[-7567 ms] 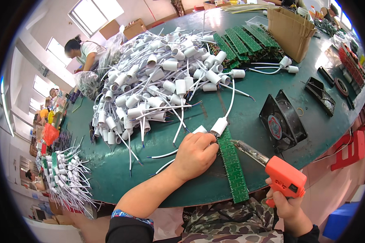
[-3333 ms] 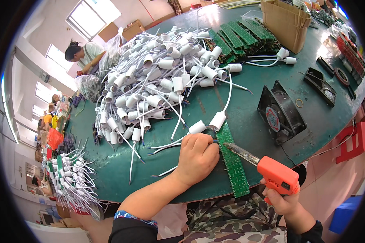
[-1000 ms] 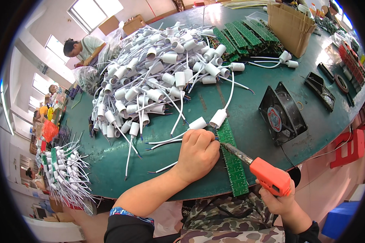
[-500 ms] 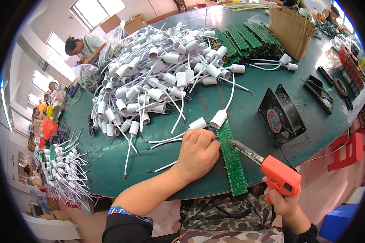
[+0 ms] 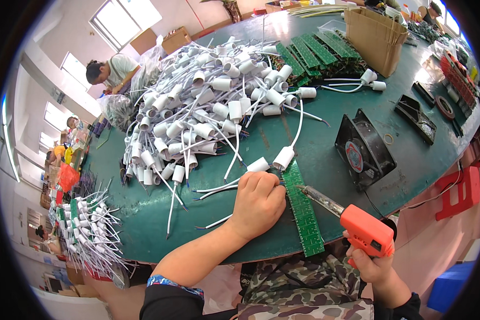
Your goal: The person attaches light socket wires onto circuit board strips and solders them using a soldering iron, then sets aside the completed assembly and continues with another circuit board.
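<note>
My left hand [image 5: 258,205] is closed, its fingertips pinched at the left edge of a long green circuit board [image 5: 305,221]. A thin wire end seems to show at those fingertips; the fingers hide most of it. In my right hand [image 5: 370,264] is a red soldering gun [image 5: 367,230], its metal tip touching or just above the board near the left fingertips. One white lamp holder [image 5: 283,158] lies at the board's far end, its white cable running away from me. Another white lamp holder [image 5: 258,165] lies just beyond my left hand.
A large heap of white lamp holders [image 5: 202,101] with cables covers the table's far left. Stacked green boards [image 5: 317,50] and a cardboard box [image 5: 376,40] stand behind. A black fan [image 5: 365,149] is to the right, beside a black tray [image 5: 415,118]. Someone [image 5: 112,74] works across the table.
The whole view has shifted slightly. My left hand stays pinched beside the board, and the soldering gun's tip remains near the same spot.
</note>
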A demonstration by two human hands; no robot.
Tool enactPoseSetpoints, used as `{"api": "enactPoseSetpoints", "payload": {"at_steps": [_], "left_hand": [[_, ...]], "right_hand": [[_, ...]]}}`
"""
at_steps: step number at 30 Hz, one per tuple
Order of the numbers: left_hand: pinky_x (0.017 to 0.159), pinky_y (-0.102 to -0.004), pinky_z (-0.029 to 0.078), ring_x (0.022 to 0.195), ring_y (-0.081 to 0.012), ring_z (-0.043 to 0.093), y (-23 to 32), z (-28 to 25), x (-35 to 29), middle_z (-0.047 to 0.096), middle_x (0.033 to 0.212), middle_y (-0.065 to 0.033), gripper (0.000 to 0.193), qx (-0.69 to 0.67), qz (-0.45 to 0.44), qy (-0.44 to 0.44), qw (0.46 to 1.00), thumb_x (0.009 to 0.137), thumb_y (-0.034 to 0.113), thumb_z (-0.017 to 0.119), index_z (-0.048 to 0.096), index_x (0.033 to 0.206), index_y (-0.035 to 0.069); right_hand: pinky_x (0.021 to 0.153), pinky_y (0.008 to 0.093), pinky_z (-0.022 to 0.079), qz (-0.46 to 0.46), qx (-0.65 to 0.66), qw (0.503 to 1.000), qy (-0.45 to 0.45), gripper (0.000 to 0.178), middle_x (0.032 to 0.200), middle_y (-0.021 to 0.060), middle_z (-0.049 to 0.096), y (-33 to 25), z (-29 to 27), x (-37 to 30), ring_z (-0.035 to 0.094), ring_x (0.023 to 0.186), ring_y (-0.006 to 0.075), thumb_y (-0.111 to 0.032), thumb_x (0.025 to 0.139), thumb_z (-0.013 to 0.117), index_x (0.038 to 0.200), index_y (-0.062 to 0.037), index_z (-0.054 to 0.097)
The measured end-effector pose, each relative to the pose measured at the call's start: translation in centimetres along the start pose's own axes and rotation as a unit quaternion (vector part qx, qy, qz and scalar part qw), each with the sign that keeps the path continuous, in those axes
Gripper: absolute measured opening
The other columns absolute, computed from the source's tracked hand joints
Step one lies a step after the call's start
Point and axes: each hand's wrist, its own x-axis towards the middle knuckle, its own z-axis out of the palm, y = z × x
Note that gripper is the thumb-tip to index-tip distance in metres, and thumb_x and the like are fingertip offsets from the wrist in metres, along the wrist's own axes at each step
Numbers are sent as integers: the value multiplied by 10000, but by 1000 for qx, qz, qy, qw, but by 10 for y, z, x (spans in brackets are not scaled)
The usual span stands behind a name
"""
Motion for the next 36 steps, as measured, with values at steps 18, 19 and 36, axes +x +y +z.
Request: {"api": "enactPoseSetpoints", "payload": {"at_steps": [18,19,36], "left_hand": [[1095,-523,373,1205,-321,563,-12,-21,7,596,1151,-95,161,-80,20,-109,991,757,67,738,659,897,79],[1085,-519,377,1202,-324,563,-12,-20,7,598,1147,-96,150,-92,20,-113,989,761,59,734,656,888,74],[1030,-516,433,1064,-311,619,-1,0,8,616,986,-66,158,-66,-40,-35,996,684,-1,710,616,786,72]], "right_hand": [[835,339,537,-45,-39,998,-27,450,1117,167,678,5,-10,-4,685,899,228,-55,834,735,1242,51,576],[835,340,537,-48,-48,997,-27,451,1110,165,680,5,-10,-4,685,899,226,-59,836,735,1244,50,575],[834,345,552,-16,19,999,-30,476,1088,170,703,4,2,4,706,907,225,-35,833,727,1265,58,551]]}}
